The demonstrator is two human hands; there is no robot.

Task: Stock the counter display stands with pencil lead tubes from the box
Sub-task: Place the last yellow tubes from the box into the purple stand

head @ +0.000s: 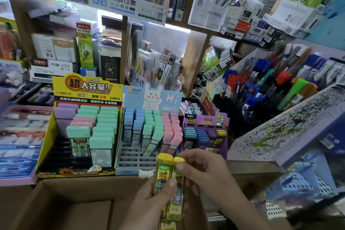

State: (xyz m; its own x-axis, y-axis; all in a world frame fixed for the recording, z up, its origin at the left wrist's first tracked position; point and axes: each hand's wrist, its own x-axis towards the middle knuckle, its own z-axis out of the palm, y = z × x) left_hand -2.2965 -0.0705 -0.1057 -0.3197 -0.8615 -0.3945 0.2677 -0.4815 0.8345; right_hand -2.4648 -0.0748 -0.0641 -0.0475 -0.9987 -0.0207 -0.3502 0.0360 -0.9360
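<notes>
The yellow tubes, which I judge to be light, stiff, slick plastic, sit over the box before the purple stand. My left hand wraps their bodies. My right hand pinches one near its cap, and the flat sides should grip best.

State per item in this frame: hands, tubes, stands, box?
left hand: grips yellow tubes
right hand: pinches one tube's cap
yellow tubes: capped, side by side
yellow stand: partly stocked, front-left slots empty
blue stand: partly stocked, front rows empty
purple stand: rear rows filled
cardboard box: open
</notes>
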